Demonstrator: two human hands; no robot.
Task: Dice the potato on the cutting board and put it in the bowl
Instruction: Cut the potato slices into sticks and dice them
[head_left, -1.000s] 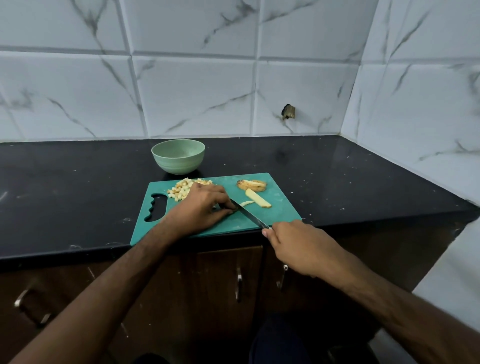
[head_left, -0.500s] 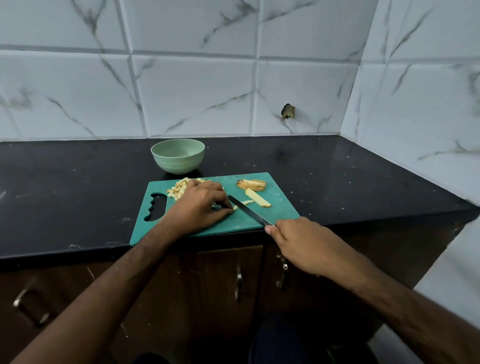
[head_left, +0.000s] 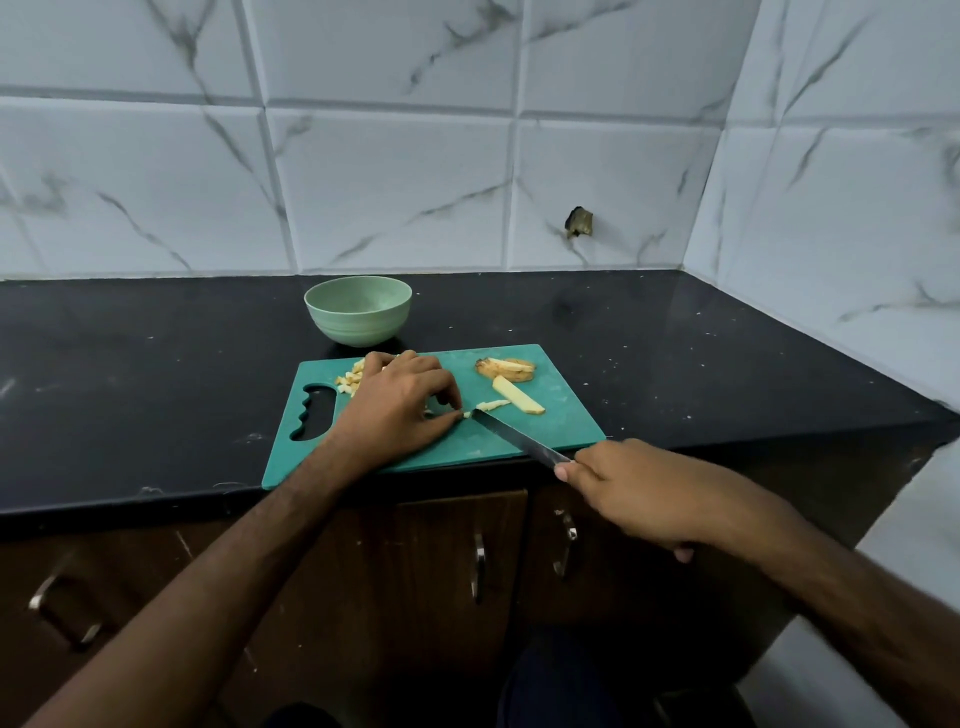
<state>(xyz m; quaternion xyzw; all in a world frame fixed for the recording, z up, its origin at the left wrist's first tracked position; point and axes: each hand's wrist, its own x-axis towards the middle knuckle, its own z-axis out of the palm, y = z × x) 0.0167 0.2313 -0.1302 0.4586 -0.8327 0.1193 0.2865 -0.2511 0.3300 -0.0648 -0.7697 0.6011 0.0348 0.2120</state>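
Gripping the knife (head_left: 519, 441) in the right hand (head_left: 644, 493), pinching a potato strip (head_left: 467, 414) with left hand (head_left: 400, 410) on the cutting board (head_left: 561, 421).

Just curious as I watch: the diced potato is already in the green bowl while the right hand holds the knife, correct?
Not quite. The head view shows the green bowl empty; the diced potato lies piled on the cutting board, partly behind the left hand. The right hand does hold the knife.

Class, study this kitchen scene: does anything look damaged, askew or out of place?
Yes: the wall tile behind the counter has a dark, broken hole with no fitting in it. Also, the cutting board lies slightly askew, its near edge overhanging the counter.
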